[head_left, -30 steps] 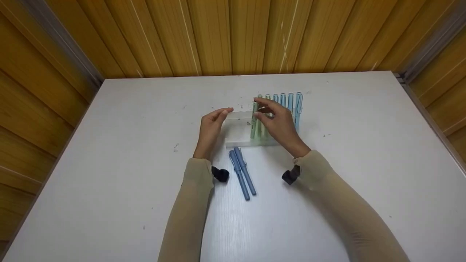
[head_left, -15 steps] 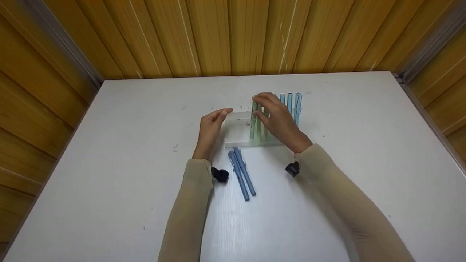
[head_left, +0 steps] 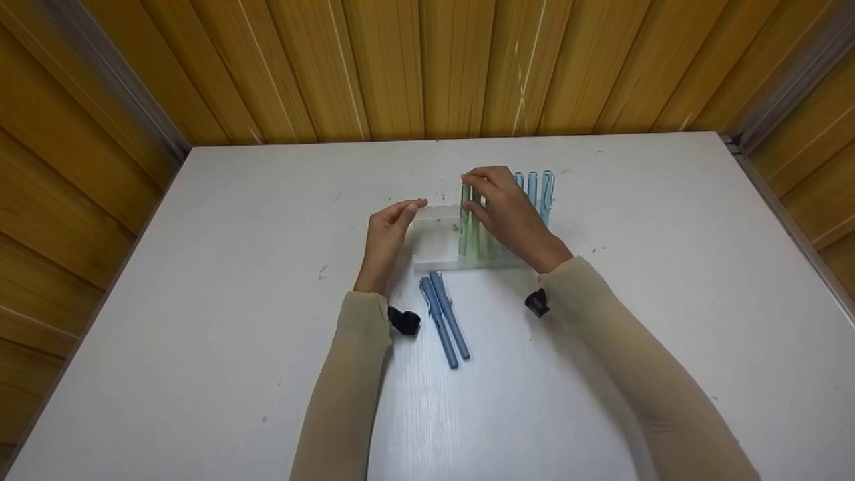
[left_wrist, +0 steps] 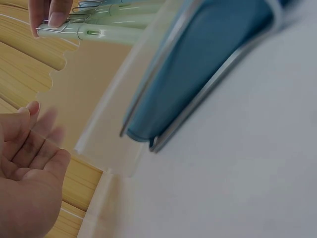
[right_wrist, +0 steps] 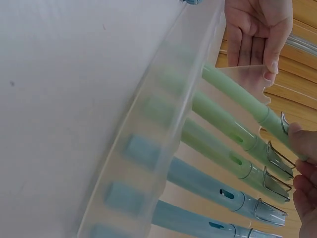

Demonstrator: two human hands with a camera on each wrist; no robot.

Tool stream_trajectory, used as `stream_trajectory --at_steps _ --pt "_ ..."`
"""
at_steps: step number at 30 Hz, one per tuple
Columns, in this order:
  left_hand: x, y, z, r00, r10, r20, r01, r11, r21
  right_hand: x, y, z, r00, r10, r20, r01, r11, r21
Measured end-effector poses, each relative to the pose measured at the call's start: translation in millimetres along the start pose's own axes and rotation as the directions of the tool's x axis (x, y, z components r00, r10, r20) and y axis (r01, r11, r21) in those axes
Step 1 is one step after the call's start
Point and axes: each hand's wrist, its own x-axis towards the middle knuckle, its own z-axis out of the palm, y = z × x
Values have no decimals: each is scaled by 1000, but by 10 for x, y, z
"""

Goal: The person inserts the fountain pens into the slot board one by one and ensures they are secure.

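Note:
My left hand [head_left: 386,237] pinches the left upper corner of a translucent pen stand [head_left: 434,266] with a scalloped back edge. At the cap end of the leftmost light green pen [right_wrist: 233,89], my right hand [head_left: 511,207] grips with thumb and fingers; that pen stands nearly upright in the stand. Beside it are two more green pens [right_wrist: 218,119], then several light blue pens [right_wrist: 203,181], all with metal clips. In the head view my right hand covers part of this row. Two darker blue pens [head_left: 441,324] lie side by side in front of the stand.
The stand is on a white table [head_left: 200,300] backed by a yellow wood-panelled wall [head_left: 387,73]. Dark wrist cameras hang by both sleeves, the left camera [head_left: 405,322] close to the loose blue pens. Small marks dot the tabletop.
My right hand has shifted slightly away from me and now covers more of the neighbouring pens, still at the leftmost green pen's top. My left hand and the loose blue pens keep their places.

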Motion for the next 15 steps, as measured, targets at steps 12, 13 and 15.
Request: stream_trajectory --at_steps 12,13,15 --pt "17 6 4 1000 -10 -7 10 1000 -8 48 42 40 1000 -8 -7 8 1000 -7" --pt "19 7 4 1000 -9 -8 9 1000 -3 53 46 45 1000 -10 -8 10 1000 -9" --pt "23 7 7 1000 -8 -12 8 1000 6 62 49 50 1000 -5 -6 5 1000 -12"
